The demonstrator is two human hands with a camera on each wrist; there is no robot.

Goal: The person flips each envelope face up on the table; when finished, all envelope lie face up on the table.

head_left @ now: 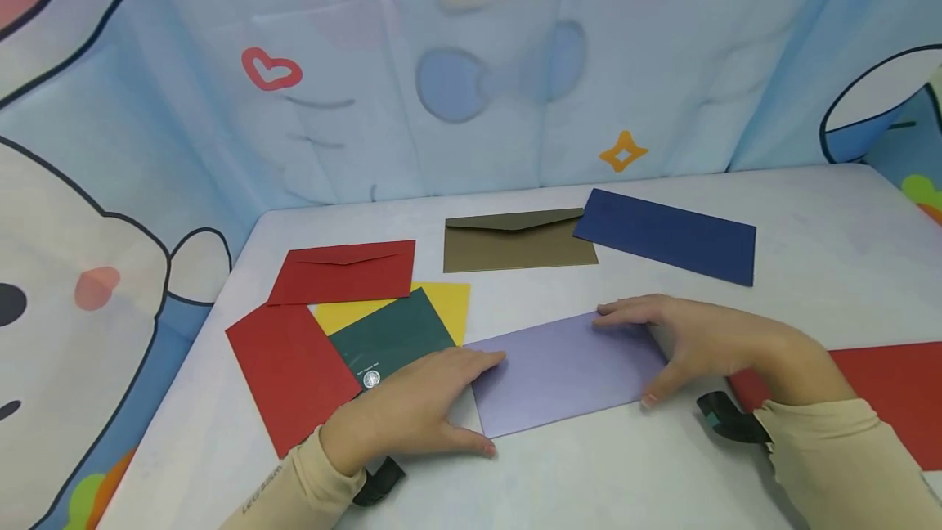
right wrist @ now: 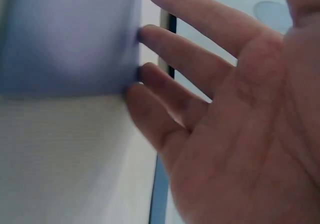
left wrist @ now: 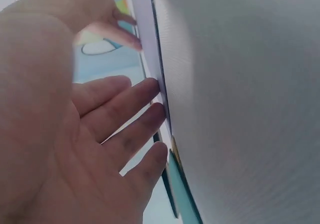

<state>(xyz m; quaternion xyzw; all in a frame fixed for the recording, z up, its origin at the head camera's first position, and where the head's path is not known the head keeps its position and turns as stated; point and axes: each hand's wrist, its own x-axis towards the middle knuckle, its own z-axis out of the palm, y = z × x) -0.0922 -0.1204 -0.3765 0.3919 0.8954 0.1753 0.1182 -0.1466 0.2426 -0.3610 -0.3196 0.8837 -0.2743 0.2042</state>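
A lavender envelope (head_left: 562, 375) lies slightly slanted on the white table, between the two hands. At its left end is my left hand (head_left: 415, 407), fingertips over the upper left corner and thumb near the lower left one. In the left wrist view the fingers (left wrist: 131, 109) of that hand are fairly straight and spread, their tips at the envelope's edge. My right hand (head_left: 706, 338) spans the envelope's right end, with fingers at the upper edge and thumb by the lower edge. The right wrist view shows its fingers (right wrist: 190, 54) extended, tips close along the lavender edge.
A dark green envelope (head_left: 397, 334) overlaps a yellow one (head_left: 449, 305), beside two red envelopes, one upper (head_left: 353, 272) and one lower (head_left: 290, 370). Farther back, a navy envelope (head_left: 670, 235) overlaps an olive-brown one (head_left: 518, 248). A red sheet (head_left: 894, 391) lies by my right wrist.
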